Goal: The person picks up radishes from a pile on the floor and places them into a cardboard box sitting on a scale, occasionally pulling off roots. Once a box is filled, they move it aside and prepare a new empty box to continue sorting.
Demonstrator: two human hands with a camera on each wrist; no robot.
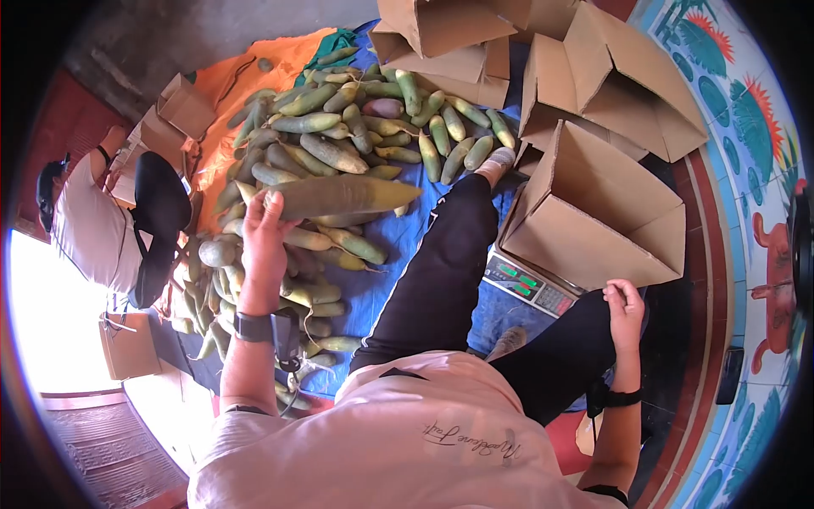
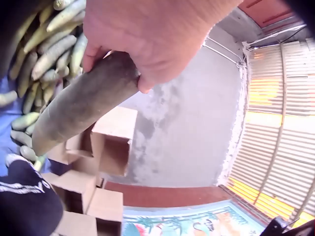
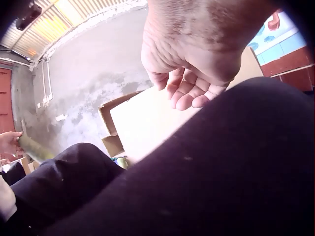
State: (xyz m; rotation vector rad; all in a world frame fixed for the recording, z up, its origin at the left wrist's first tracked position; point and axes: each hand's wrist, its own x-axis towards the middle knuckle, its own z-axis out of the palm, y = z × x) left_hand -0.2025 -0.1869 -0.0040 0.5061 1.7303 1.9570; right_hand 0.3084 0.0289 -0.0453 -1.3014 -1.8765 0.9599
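My left hand (image 1: 264, 246) grips a long green radish (image 1: 352, 197) by one end, thumb on one side and fingers on the other. In the head view the radish lies level over the heap, its pale yellowish end pointing right. Close up in the left wrist view, its dark smooth body (image 2: 83, 105) slants down from the palm. A large heap of green radishes (image 1: 326, 153) spreads below and beyond that hand. My right hand (image 1: 626, 314) hangs loosely curled above the right knee, holding nothing, near an open cardboard box (image 1: 593, 229).
The box stands on a digital scale (image 1: 530, 284) with lit green displays. More open cardboard boxes (image 1: 606, 85) stand behind it. A blue sheet (image 1: 407, 246) and an orange sheet (image 1: 216, 161) lie beneath the heap. Another person (image 1: 106, 216) sits at the left beside cartons.
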